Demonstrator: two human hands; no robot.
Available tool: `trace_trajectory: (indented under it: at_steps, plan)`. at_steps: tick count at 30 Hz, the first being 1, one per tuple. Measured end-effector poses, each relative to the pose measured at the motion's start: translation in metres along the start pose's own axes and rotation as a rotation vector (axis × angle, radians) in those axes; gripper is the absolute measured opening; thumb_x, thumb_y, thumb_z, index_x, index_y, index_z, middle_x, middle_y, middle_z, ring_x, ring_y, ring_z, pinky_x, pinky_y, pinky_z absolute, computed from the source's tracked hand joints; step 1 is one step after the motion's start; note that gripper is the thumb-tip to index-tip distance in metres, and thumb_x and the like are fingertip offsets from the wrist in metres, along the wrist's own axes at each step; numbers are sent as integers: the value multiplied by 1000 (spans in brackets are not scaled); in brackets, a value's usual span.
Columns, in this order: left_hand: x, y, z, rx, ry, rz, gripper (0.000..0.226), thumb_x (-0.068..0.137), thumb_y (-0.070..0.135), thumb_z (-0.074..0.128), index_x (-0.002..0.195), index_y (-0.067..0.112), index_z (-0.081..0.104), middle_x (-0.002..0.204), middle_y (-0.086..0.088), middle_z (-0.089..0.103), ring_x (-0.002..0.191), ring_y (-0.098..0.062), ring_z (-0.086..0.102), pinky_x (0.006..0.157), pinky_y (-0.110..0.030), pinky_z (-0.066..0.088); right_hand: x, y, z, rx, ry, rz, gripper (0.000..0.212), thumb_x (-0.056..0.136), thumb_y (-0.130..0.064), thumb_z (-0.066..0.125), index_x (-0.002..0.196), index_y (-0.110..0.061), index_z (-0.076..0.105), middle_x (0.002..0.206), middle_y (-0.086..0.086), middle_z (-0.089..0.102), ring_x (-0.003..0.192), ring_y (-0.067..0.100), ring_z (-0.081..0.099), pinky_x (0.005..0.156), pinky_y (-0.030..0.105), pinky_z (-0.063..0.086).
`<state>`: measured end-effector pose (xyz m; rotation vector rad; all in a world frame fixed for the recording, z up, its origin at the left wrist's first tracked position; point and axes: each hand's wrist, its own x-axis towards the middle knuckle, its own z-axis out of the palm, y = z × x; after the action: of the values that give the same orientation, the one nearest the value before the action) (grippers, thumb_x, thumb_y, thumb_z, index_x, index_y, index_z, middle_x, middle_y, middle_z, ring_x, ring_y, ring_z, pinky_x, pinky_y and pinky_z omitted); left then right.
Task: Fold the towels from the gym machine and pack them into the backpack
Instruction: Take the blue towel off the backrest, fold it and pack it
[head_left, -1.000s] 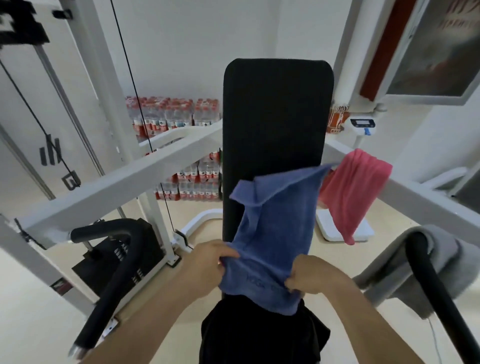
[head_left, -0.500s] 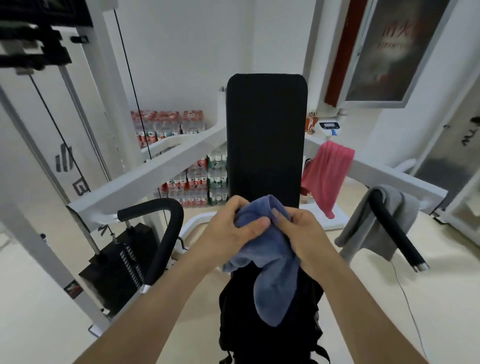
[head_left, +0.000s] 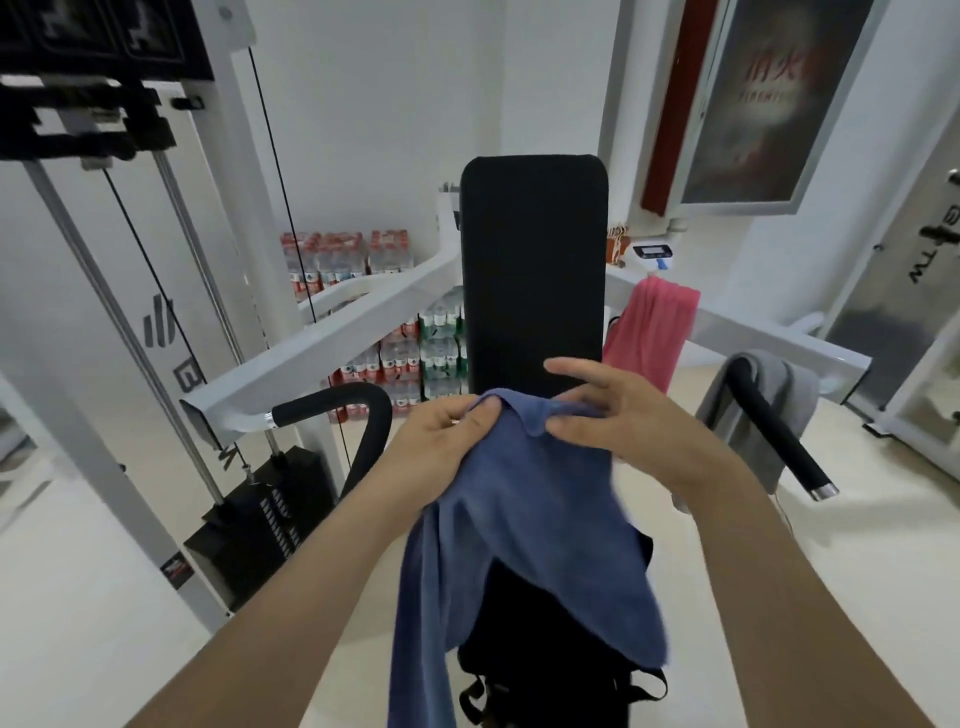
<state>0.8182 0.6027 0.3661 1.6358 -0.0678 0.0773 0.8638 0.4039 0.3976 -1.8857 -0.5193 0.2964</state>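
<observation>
Left grip (head_left: 441, 441) pinches top edge of blue towel (head_left: 524, 530). Towel hangs long axis vertical, tail dropping straight over black backpack (head_left: 540, 675) directly below both hands. Right grip (head_left: 618, 421), just beside, pinches same edge, spare fingers spread; neither hand nearer. Pink towel (head_left: 649, 332) and grey towel (head_left: 789, 410) are draped farther right.

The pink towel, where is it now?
In the head view, the pink towel hangs over the machine's white arm on the right, just right of the black back pad and left of the grey towel.
</observation>
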Motion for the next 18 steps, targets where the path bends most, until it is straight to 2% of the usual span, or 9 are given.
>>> trace_trajectory:
  at_steps: [2,4,6,7,9,12,15,17,18]
  plan:
    - [1,4,7,3,-24,37,28,98,24,50,97,7,73,94,-18,72,83,-27,68,77,-38,54,4,1,13,97,-31,-32,34,89,-11,66,123,-15,64,104,11,73,100,18,69,91,32,55]
    - [6,1,7,51,16,56,25,99,19,50,90,9,71,87,-15,70,80,-25,64,76,-41,50,11,1,19,70,44,-97,18,95,-13,58,100,-7,73,91,8,75,87,12,70,81,26,56]
    - [10,-9,0,276,-17,52,21,97,12,50,90,17,69,86,-3,71,81,-18,66,77,-37,52,20,3,12,-19,202,-146,29,97,-15,52,77,-7,72,72,-1,68,68,1,61,68,18,49]
    - [11,-17,-4,431,-67,36,21,92,12,49,92,21,69,88,1,72,84,-17,67,78,-35,54,26,4,5,-92,288,-172,32,98,-15,51,72,-8,68,67,-4,64,63,-2,56,63,14,45]
    - [10,-35,-9,698,-129,-5,29,75,11,44,91,18,67,87,-1,70,87,-20,65,79,-41,54,37,6,-9,-245,446,-203,31,98,-15,47,71,-9,63,69,-5,60,64,0,53,59,10,40]
    - [13,-71,-14,804,-103,-98,33,61,10,38,83,6,62,80,-15,67,84,-31,63,72,-48,52,54,20,-23,-275,677,-198,29,98,-13,41,75,-14,58,73,-11,56,70,-2,51,64,9,37]
    - [15,-99,-15,842,-95,-198,33,55,11,33,77,8,58,75,-16,65,71,-28,61,58,-37,44,67,37,-33,-171,864,-126,29,97,-10,40,76,-13,59,76,-6,57,69,-1,49,64,8,36]
    - [13,-112,-18,902,-79,-242,29,55,12,32,73,12,55,67,-11,62,62,-20,53,54,-29,36,69,49,-42,-70,975,-67,28,94,-6,40,75,-11,60,79,-1,59,70,4,50,62,3,37]
    - [10,-119,-21,950,-76,-264,22,57,12,33,70,15,51,62,-5,58,61,-18,51,53,-28,33,70,54,-48,-4,1032,-40,27,92,-5,40,76,-12,61,81,1,59,73,9,53,67,7,42]
